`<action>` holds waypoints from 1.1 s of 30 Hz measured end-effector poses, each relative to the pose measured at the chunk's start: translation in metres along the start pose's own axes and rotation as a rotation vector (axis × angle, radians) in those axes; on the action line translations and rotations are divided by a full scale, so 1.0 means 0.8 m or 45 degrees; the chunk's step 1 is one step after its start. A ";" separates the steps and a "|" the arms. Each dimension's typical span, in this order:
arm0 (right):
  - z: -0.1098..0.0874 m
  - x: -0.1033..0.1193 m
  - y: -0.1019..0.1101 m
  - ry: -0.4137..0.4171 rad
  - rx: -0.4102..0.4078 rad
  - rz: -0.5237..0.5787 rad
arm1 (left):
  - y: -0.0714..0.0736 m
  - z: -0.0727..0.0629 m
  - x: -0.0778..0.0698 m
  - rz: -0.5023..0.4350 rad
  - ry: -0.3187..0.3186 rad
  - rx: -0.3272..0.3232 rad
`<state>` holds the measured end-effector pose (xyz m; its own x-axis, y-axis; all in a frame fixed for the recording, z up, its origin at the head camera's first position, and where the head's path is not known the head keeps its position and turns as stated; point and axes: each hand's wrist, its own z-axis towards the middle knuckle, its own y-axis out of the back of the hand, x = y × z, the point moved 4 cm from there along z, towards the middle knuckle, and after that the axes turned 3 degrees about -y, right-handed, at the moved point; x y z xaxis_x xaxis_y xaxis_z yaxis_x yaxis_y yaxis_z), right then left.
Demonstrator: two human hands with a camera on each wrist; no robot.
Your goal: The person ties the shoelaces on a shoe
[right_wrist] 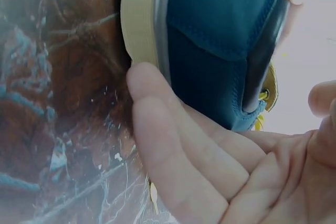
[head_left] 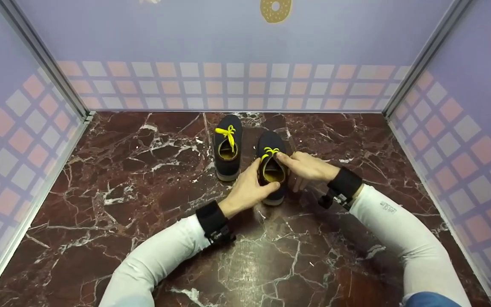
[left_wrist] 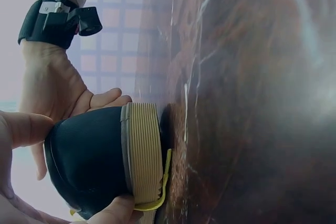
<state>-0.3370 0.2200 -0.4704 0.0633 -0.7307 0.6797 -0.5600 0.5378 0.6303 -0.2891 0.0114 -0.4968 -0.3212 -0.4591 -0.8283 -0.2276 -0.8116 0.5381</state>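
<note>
Two dark shoes with yellow laces stand side by side in the head view. My left hand (head_left: 249,187) grips the right-hand shoe (head_left: 270,140), its thumb on the heel collar and its fingers along the left side. Against that shoe's right side lie the fingers of my right hand (head_left: 307,166); its thumb is up near the tongue and the yellow lace (head_left: 270,150). In the right wrist view these fingers (right_wrist: 173,150) look fairly straight and touch the side near the pale sole (right_wrist: 139,19). A lace end (left_wrist: 167,174) hangs by the sole in the left wrist view.
The other shoe (head_left: 225,167), its yellow lace (head_left: 227,133) tied in a bow, stands just left of the handled one. Both are on a glossy dark red marble-patterned surface (head_left: 143,192). Checkered lilac panels (head_left: 232,85) enclose the back and both sides.
</note>
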 end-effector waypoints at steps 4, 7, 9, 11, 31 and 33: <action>-0.006 0.000 -0.002 -0.038 0.027 0.027 | 0.000 -0.011 -0.004 0.011 -0.011 0.017; -0.011 0.000 -0.002 -0.056 0.038 0.065 | 0.001 -0.018 -0.007 -0.007 -0.019 0.026; -0.013 -0.001 -0.004 -0.058 0.049 0.085 | 0.000 -0.021 -0.009 -0.034 -0.034 0.035; -0.015 -0.002 -0.005 -0.051 0.052 0.099 | -0.001 -0.025 -0.010 -0.055 -0.051 0.044; -0.032 -0.003 -0.018 0.010 0.080 0.212 | -0.002 -0.055 -0.016 -0.051 -0.102 0.082; -0.033 -0.004 -0.019 0.011 0.071 0.208 | -0.002 -0.056 -0.017 -0.034 -0.094 0.093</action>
<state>-0.3068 0.2250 -0.4721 -0.0255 -0.6317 0.7748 -0.6082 0.6249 0.4895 -0.2433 0.0030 -0.4937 -0.3808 -0.4077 -0.8299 -0.3021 -0.7934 0.5284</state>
